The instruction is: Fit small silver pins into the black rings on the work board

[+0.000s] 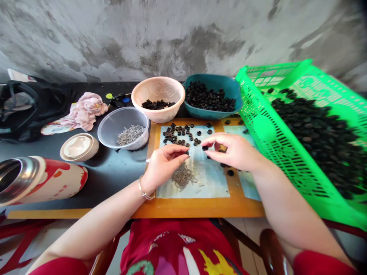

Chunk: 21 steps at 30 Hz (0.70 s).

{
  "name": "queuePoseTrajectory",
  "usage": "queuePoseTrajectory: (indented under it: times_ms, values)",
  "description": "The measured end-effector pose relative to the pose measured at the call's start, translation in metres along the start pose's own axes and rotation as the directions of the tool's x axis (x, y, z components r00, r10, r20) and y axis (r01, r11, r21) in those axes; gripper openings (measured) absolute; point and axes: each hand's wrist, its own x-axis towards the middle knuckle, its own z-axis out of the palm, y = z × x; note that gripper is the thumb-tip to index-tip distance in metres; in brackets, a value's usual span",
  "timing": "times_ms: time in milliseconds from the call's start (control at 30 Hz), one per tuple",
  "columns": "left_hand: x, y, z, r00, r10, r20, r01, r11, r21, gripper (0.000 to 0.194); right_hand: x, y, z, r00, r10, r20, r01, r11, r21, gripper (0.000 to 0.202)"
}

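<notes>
My left hand pinches a small black piece between thumb and fingertips, mostly hidden by them. Across a short gap, my right hand grips a round black disc between thumb and forefinger. Both are held above a board covered with pale blue sheets. Small black rings lie scattered on the sheet beyond my hands. Below my left fingertips is a heap of thin metal pins. A few more black discs rest under my right hand.
At the back stand a pink basket and a teal basin, both holding black parts. A clear bowl contains metal pins. The green crate of black discs borders the right. A thermos, small bowl and cloth sit left.
</notes>
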Motion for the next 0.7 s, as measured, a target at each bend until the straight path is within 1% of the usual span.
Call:
queuePoseTrajectory:
  times_ms: [67,100,200,300,367,467,600,700]
  values:
    - [-0.002,0.002,0.0,0.999,0.053,-0.011,-0.052,0.998,0.044,0.02,0.002,-0.009,0.013,0.998,-0.062,-0.002,0.062,0.996,0.068,0.02]
    - [-0.002,0.002,0.0,0.997,0.077,-0.017,-0.076,0.995,0.058,0.019,0.002,-0.011,0.018,0.998,-0.069,-0.007,0.069,0.993,0.094,0.021]
    - [-0.004,0.003,0.001,0.993,0.113,-0.033,-0.111,0.992,0.06,0.018,0.002,-0.012,0.029,1.0,-0.016,-0.024,0.019,0.988,0.154,0.023]
    - [-0.004,0.002,0.002,0.993,0.101,-0.053,-0.102,0.995,-0.001,0.025,0.001,-0.011,0.036,0.999,0.035,-0.04,-0.026,0.976,0.217,0.024]
    - [-0.005,0.002,0.002,0.993,0.101,-0.065,-0.103,0.994,-0.034,0.029,0.0,-0.01,0.04,0.996,0.046,-0.081,-0.022,0.963,0.268,0.026]
    - [-0.006,0.001,0.001,0.989,0.126,-0.076,-0.127,0.992,0.001,0.023,-0.001,-0.011,0.045,0.985,0.056,-0.165,0.001,0.945,0.326,0.027]
    - [-0.008,0.002,0.0,0.98,0.191,-0.063,-0.183,0.976,0.117,0.016,-0.002,-0.013,0.046,0.97,0.023,-0.243,0.045,0.961,0.272,0.021]
    - [-0.009,0.003,-0.001,0.969,0.244,-0.035,-0.235,0.958,0.163,0.014,-0.003,-0.015,0.045,0.964,-0.029,-0.263,0.088,0.972,0.217,0.018]
